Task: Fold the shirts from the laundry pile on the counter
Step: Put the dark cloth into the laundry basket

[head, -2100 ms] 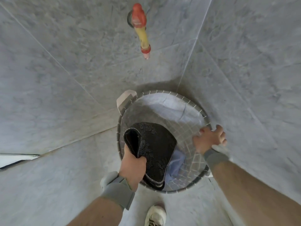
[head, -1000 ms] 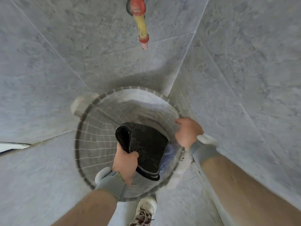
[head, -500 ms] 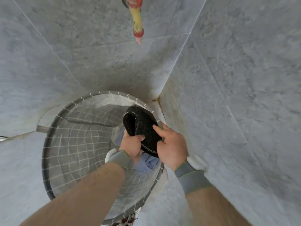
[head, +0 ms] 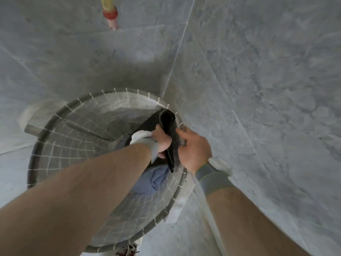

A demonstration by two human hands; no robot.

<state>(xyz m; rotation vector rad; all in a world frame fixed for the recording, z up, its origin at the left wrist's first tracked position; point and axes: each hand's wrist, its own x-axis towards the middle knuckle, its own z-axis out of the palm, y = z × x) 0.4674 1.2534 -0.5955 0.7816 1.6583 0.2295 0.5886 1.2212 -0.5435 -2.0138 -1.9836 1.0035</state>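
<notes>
A folded black garment (head: 167, 121) stands on edge inside a round mesh laundry basket (head: 55, 159), pressed against the basket's far right rim. My left hand (head: 162, 140) is closed around its near edge. Against the garment's right side rests my right hand (head: 193, 149), fingers curled onto the cloth. Below both hands, a blue garment (head: 156, 179) lies at the bottom of the basket. Both wrists wear grey bands with white pods.
Grey marble walls meet in a corner behind the basket, with the right wall (head: 258, 89) close against the rim. A yellow and red handle (head: 110, 13) hangs on the wall above. A white shoe (head: 127, 251) shows at the bottom edge.
My right hand left the basket rim and came onto the black garment. The garment went from the middle of the basket to its right side. The view has shifted right and closer.
</notes>
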